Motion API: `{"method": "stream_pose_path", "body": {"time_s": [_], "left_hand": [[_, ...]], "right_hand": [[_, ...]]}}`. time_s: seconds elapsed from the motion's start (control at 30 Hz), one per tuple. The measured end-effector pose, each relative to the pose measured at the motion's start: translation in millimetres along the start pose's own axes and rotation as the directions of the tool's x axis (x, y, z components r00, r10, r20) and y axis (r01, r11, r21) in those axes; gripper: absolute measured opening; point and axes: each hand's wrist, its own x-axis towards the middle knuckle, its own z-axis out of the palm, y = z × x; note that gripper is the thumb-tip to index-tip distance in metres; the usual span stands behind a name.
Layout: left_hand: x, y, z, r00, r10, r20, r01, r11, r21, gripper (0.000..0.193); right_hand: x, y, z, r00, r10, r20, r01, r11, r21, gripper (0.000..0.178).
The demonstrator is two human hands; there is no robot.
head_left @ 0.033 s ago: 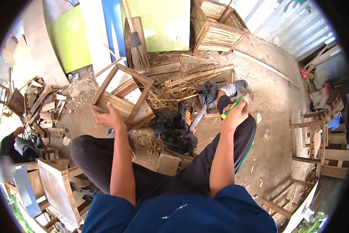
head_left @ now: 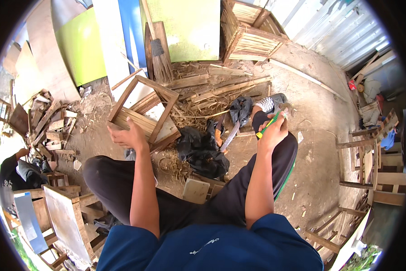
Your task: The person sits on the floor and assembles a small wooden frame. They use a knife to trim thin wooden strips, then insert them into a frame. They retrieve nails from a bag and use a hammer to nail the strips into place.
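My left hand (head_left: 129, 134) is at the near left corner of a wooden box frame (head_left: 165, 118), its fingers apart and the thumb raised. Whether it touches the wood I cannot tell. The frame stands tilted, with slats and a pale panel inside. Above my right knee, my right hand (head_left: 275, 133) is closed around the green and yellow handle of a hammer (head_left: 267, 126). The hammer's head, blurred, points away from me. Between my legs lie black plastic bags (head_left: 207, 158), and a handsaw blade (head_left: 230, 136) rests beside them.
Wood strips (head_left: 232, 90) and shavings cover the ground ahead, below a leaning broom (head_left: 160, 58). A slatted crate (head_left: 255, 40) stands at the far right. Scrap wood (head_left: 51, 122) is heaped on the left, near another person (head_left: 15, 171). Wooden frames (head_left: 370, 167) line the right side.
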Motion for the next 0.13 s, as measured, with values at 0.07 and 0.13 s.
{"method": "stream_pose_path", "body": {"time_s": [0.07, 0.13], "left_hand": [[-4.3, 28.2, 11.1, 0.989, 0.121, -0.085, -0.116, 0.991, 0.060, 0.096], [-7.8, 48.6, 8.0, 0.979, 0.191, -0.076, -0.193, 0.981, -0.024, 0.096]], "right_hand": [[5.5, -6.1, -8.5, 0.991, -0.085, 0.102, 0.091, 0.994, -0.055, 0.036], [2.4, -13.8, -35.1, 0.973, -0.135, 0.185, 0.157, 0.982, -0.107, 0.035]]}}
